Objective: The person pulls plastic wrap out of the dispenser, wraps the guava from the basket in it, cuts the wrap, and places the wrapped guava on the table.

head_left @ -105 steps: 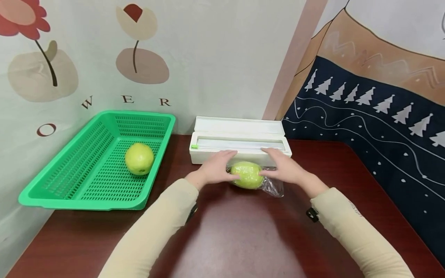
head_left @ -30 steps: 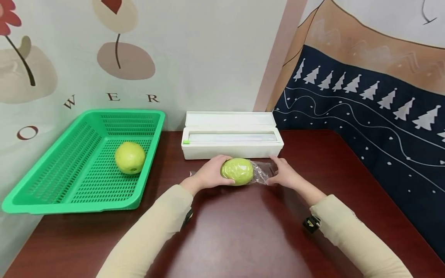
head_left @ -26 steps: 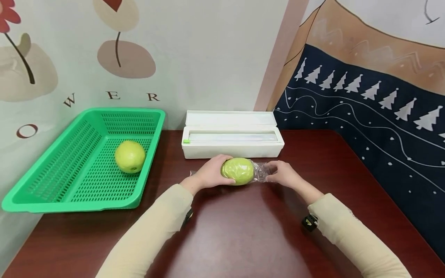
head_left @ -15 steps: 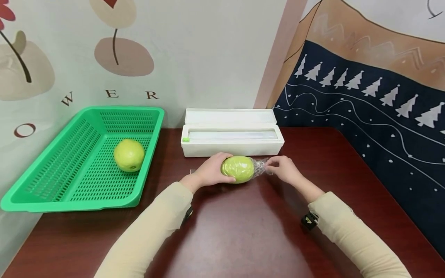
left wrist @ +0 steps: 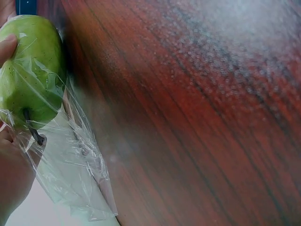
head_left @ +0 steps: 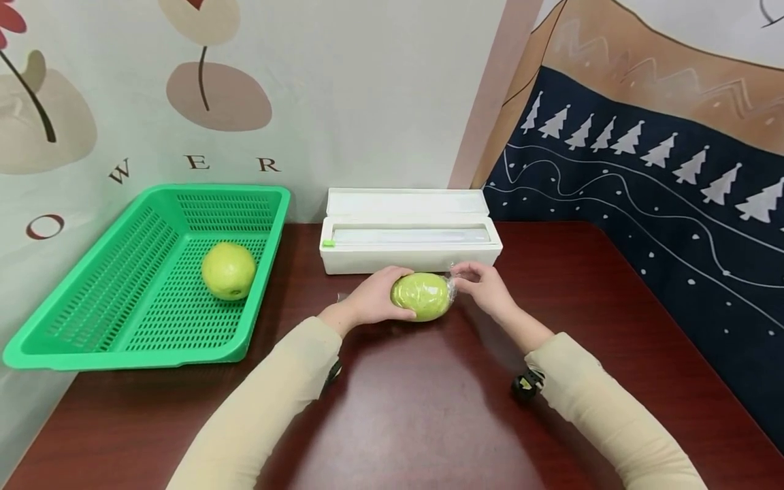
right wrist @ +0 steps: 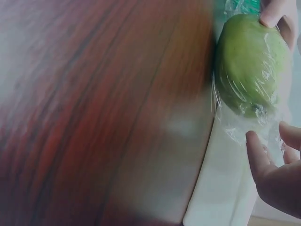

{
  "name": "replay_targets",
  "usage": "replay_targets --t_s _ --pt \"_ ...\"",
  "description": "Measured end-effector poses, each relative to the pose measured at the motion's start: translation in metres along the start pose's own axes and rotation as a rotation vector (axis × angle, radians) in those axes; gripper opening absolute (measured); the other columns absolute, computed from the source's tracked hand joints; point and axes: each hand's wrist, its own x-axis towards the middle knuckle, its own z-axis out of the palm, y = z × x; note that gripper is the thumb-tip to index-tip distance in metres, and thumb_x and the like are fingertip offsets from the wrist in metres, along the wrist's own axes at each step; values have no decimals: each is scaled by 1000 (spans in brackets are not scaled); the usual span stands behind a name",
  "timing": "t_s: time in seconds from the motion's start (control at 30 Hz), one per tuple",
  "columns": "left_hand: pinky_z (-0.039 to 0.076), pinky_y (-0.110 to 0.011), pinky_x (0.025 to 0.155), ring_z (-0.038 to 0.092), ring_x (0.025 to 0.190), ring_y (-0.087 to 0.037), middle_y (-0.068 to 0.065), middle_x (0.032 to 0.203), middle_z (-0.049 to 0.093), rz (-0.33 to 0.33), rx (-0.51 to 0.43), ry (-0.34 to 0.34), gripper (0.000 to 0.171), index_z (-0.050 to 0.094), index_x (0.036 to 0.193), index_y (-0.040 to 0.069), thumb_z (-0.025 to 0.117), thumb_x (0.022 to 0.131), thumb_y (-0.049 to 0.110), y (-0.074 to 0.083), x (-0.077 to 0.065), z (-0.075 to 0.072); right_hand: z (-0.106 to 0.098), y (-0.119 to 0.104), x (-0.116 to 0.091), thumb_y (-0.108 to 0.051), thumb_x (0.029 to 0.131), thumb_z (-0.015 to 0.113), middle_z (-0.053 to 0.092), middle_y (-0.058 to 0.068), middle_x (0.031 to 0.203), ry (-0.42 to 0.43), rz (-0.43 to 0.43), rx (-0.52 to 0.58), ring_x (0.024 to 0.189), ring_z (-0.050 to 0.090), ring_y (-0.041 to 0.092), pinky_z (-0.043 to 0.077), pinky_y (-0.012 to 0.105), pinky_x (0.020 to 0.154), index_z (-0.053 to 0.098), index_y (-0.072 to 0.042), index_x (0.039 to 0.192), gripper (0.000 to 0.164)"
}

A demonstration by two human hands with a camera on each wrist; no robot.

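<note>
A green pear [head_left: 422,297] lies on its side in clear plastic wrap [head_left: 452,289], in front of the white box. My left hand [head_left: 375,299] grips its left end, fingers behind and thumb in front. At the right end my right hand [head_left: 484,287] pinches the loose wrap, close against the fruit. In the right wrist view the thumb and a finger of that hand [right wrist: 282,174] stand around the film below the pear [right wrist: 249,66]. A dark stem [left wrist: 35,129] and more loose wrap [left wrist: 80,174] show beside my left hand in the left wrist view.
Behind the pear stands the white wrap dispenser box [head_left: 410,260], its lid [head_left: 407,203] raised and a green slider [head_left: 329,243] at its left. A green basket [head_left: 266,272] on the left holds another green fruit [head_left: 229,271]. Printed cloths hang behind the dark red table [head_left: 404,408].
Both hands first hovered around the pear; the left now grips it. My right hand took the loose wrap on the right and moved left with it, drawing it up against the pear.
</note>
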Motion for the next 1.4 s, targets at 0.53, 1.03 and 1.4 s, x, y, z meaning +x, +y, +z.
replay_targets --t_s 0.53,1.03,1.4 --pt "40 -38 102 49 121 -20 -7 132 52 -6 -7 -23 79 46 135 9 79 70 38 -1 3 -2 7 4 3 -15 100 36 31 21 149 -285 -63 -143 140 24 34 21 49 114 38 5 139 44" --pt "41 -38 102 49 121 -20 -10 139 47 -39 -97 -71 100 22 148 5 79 72 36 -4 -1 -5 23 -5 3 -29 73 79 49 19 131 -316 -265 -449 114 52 29 44 44 96 36 3 138 84" --pt "34 -44 108 43 129 -29 -15 139 47 -58 111 -102 82 40 140 5 76 72 30 -28 -21 -21 15 -2 -2 -31 70 81 53 14 128 -291 -248 -460 113 53 27 44 44 96 40 -2 136 83"
